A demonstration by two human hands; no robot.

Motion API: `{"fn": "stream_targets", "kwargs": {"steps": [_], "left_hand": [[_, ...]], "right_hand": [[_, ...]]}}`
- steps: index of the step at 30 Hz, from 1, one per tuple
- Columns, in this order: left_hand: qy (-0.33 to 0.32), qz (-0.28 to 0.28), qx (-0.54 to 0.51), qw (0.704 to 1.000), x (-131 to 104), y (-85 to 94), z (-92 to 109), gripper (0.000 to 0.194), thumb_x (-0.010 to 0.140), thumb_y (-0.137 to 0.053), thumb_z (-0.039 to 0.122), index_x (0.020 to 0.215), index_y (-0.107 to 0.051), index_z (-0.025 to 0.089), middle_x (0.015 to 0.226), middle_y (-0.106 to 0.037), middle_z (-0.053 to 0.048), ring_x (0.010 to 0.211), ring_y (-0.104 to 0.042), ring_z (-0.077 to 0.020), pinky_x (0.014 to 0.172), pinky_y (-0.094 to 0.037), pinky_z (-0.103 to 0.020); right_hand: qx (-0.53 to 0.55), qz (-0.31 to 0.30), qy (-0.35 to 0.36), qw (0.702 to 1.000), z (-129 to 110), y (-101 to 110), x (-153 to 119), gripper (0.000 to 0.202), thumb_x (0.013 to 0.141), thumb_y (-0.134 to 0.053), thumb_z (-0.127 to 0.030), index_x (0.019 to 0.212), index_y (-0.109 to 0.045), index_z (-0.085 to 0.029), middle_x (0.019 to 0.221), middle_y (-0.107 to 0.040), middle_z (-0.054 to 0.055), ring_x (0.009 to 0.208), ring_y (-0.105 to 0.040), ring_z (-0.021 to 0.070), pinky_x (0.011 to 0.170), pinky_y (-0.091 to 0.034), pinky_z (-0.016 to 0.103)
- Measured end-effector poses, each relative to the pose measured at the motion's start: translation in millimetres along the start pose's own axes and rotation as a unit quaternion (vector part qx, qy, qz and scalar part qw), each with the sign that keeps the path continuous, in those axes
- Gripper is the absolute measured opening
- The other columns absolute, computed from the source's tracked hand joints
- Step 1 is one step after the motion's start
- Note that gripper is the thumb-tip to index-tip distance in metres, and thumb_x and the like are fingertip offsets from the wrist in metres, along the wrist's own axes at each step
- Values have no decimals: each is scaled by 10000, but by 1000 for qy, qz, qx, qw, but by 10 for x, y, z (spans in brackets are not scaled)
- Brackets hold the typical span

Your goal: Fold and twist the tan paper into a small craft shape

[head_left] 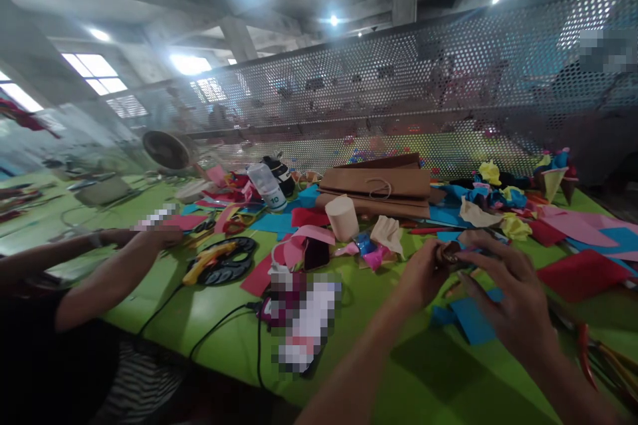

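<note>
Your left hand (pixel 423 272) and right hand (pixel 513 298) meet over the green table (pixel 214 318). Both close on one small brown piece (pixel 448 253), pinched between the fingertips just above the tabletop. Your fingers hide most of it, so its shape cannot be made out; it may be folded paper.

Under your right hand lies one blue paper sheet (pixel 471 322), partly covered by the palm. One red sheet (pixel 581 272) lies to the right of that hand, near it. The right edge of the frame cuts off a bundle of red and yellow strips (pixel 598 358).

Farther back, counted:
- one stack of brown paper bags (pixel 379 185);
- one cream paper cup (pixel 343 217), tilted;
- one clear bottle (pixel 268 187) with a pale cap.

A heap of crumpled coloured paper (pixel 493 202) lies behind your hands; the number of pieces cannot be told.

One blurred patch (pixel 304 318) covers an object near the table's front edge. Two black cables (pixel 219 328) run from it toward that edge.

At left, another person's arm (pixel 109 272) reaches across the table, its hand beside a second blurred patch. One yellow and black tool (pixel 219 262) lies near that arm.
</note>
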State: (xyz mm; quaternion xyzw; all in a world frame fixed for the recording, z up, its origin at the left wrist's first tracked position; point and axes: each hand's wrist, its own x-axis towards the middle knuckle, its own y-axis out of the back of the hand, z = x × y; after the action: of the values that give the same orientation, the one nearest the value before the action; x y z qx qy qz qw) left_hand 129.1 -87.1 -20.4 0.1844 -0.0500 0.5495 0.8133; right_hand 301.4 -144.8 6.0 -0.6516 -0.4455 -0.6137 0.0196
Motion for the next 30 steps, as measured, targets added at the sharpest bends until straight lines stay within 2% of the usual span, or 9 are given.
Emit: {"fn": "stream_targets", "kwargs": {"steps": [3,7,12,16,20,22,24,30], "left_hand": [[-28,-4,44,999,-13,7,-13,246,895,-610,145,1129,-575,210,1094,-672,-59,1028,-613,-229,967,-514,-377],[-58,-19,88,994,-40,11,16,378,833,-605,84,1187,-554,205,1152,-677,-81,1061,-629,-242,969,-508,-383],[-70,-16,134,988,-49,7,39,346,798,-573,73,1122,-565,194,1104,-668,-80,1007,-636,-238,936,-513,-383],[-68,-18,106,992,-28,-3,-11,419,792,-594,49,1181,-562,200,1148,-677,-82,1072,-644,-246,987,-516,-399],[-46,-7,29,998,6,-16,-36,307,901,-657,169,1191,-560,204,1114,-691,-77,1050,-658,-233,970,-540,-391],[-54,8,19,998,10,-9,-38,234,949,-650,258,1158,-564,195,1100,-688,-81,1021,-660,-227,944,-542,-383],[-73,11,46,996,0,9,-46,219,959,-633,278,1146,-560,190,1091,-680,-80,1000,-653,-225,918,-537,-374],[-85,-19,140,986,-44,44,-88,397,839,-587,78,1213,-524,192,1084,-681,-73,970,-638,-222,910,-521,-360]], "right_hand": [[-37,-36,16,999,-20,-36,-21,223,970,-662,-275,1180,-733,-299,1427,-630,93,1294,-599,355,1057,-456,548],[-56,-51,2,997,8,-107,-53,202,972,-653,-319,1143,-740,-258,1445,-620,113,1312,-579,368,1070,-448,569],[-30,-86,-2,996,41,-167,-71,160,981,-611,-315,1077,-714,-238,1487,-591,121,1290,-577,375,1039,-450,590],[14,-102,-23,994,77,-167,-63,193,984,-619,-364,1128,-704,-268,1465,-601,109,1271,-583,368,1008,-469,579],[48,-55,-47,996,98,-66,-17,267,997,-624,-355,1252,-673,-295,1432,-607,106,1320,-563,348,1042,-470,557],[36,-42,-34,998,85,-20,4,225,997,-623,-323,1210,-691,-299,1414,-617,99,1308,-578,341,1054,-461,557],[9,-47,-8,999,60,-5,9,182,989,-624,-297,1147,-714,-285,1412,-624,101,1300,-584,349,1052,-460,561],[-63,-77,23,995,-5,-84,-42,173,975,-632,-309,1103,-731,-247,1447,-620,114,1287,-573,382,1029,-458,573]]}}
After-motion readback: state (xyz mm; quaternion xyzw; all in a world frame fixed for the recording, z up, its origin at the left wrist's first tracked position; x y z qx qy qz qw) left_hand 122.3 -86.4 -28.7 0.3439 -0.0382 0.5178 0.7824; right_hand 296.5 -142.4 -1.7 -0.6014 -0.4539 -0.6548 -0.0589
